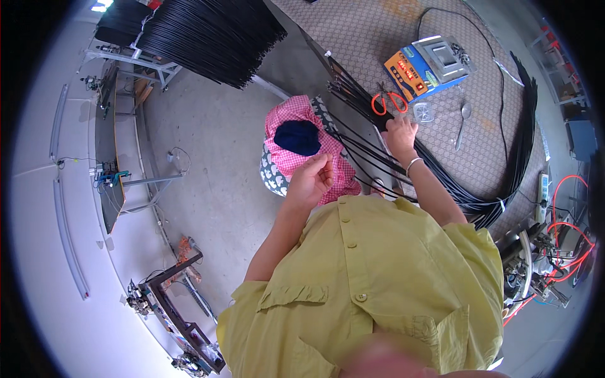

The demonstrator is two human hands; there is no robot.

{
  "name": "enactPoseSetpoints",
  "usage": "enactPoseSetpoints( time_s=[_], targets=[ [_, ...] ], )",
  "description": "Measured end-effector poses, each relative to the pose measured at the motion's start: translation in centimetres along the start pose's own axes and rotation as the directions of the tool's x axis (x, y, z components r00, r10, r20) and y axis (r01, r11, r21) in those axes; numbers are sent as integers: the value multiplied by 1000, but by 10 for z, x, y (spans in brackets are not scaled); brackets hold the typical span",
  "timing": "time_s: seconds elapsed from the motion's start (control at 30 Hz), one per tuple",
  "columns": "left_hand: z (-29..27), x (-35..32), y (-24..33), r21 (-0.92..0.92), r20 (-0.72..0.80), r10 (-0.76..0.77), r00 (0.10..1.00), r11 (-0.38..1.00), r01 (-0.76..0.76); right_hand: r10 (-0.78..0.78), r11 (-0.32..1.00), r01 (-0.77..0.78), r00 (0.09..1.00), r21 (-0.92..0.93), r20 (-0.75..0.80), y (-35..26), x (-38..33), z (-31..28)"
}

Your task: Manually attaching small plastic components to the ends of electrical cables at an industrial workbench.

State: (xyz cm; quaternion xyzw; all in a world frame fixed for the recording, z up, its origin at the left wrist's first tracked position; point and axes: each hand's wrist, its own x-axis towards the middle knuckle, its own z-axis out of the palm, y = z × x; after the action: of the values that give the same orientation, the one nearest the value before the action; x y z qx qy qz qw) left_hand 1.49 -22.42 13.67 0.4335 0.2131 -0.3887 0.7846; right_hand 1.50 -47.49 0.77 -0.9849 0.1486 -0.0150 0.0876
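My left hand (313,178) is held in front of my body with its fingers curled and thumb against the index finger. Whatever it may pinch is too small to make out. Below it lies a pink checked cloth (343,175) with a dark blue patch (297,137). At the table's edge my right hand (401,134) is bent over a bundle of black cables (353,91), fingers closed on them. Several loose cable ends droop from the edge toward my lap. Just beyond that hand sit orange-handled cutters (389,103) and a small clear dish (423,113).
On the patterned tabletop (353,25) stands a blue and orange solder pot (428,66), with a spoon (462,126) to its right. A long black cable bundle (520,145) curves round the table's right side. More black cables (208,41) hang on a rack at the far left.
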Motion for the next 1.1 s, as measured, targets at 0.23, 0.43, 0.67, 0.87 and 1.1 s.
enactPoseSetpoints(
  time_s=[0.23,0.43,0.67,0.87,1.1],
  targets=[
    [7,21,-4,109,64,24,998,994,-31,130,844,-164,986,511,103,8,-1,-14],
    [30,37,3,227,170,236,957,935,-271,-202,596,-23,963,803,177,-6,-48,-81],
    [61,9,21,374,181,522,834,748,-549,-238,464,-46,956,885,174,-35,-58,-110],
    [69,-12,19,433,245,597,764,638,-637,-264,71,62,964,996,-41,-76,-44,-129],
    [58,-26,27,698,317,696,644,288,-655,-323,91,132,941,987,-96,-74,-46,-130]
  ],
)
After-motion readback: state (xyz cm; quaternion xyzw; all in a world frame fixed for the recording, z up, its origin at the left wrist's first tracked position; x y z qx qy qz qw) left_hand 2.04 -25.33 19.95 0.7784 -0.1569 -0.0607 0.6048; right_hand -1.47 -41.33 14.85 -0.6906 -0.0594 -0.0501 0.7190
